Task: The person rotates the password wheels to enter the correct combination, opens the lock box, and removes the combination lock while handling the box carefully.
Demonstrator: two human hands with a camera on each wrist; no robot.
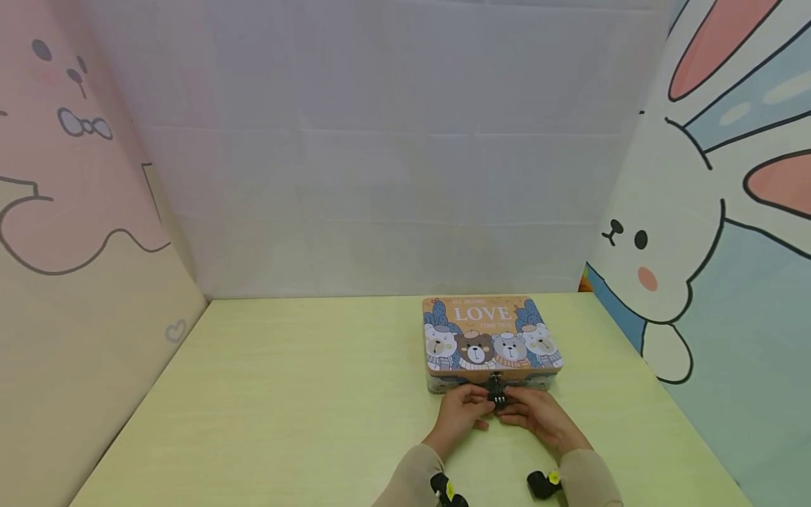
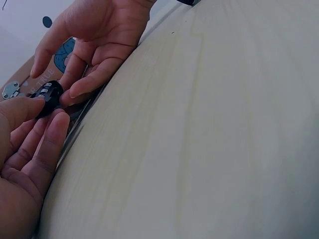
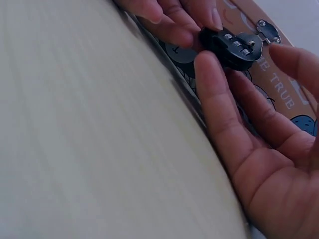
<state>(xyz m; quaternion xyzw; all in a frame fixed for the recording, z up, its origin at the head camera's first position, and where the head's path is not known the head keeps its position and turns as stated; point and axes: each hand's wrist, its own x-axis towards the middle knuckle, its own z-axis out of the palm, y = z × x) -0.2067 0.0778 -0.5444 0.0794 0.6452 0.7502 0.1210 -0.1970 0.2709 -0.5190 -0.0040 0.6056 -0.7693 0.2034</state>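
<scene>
A black combination padlock (image 1: 497, 396) with small number wheels hangs at the metal clasp (image 3: 269, 32) on the front of a lidded tin box (image 1: 493, 334). The box lid is down and shows cartoon bears and the word LOVE. My left hand (image 1: 461, 414) pinches the padlock between thumb and fingers, the thumb lying on its wheel side in the left wrist view. From the other side my right hand (image 3: 264, 144) touches the padlock with extended fingertips, its thumb held apart. The shackle is mostly hidden.
The box stands on a pale yellow-green table (image 1: 285, 394), right of its middle and near the back. A white sheet (image 1: 380, 155) hangs behind. Cartoon-printed panels flank the table, with a rabbit (image 1: 671, 282) on the right. Black wrist devices (image 1: 543, 484) sit at both sleeves.
</scene>
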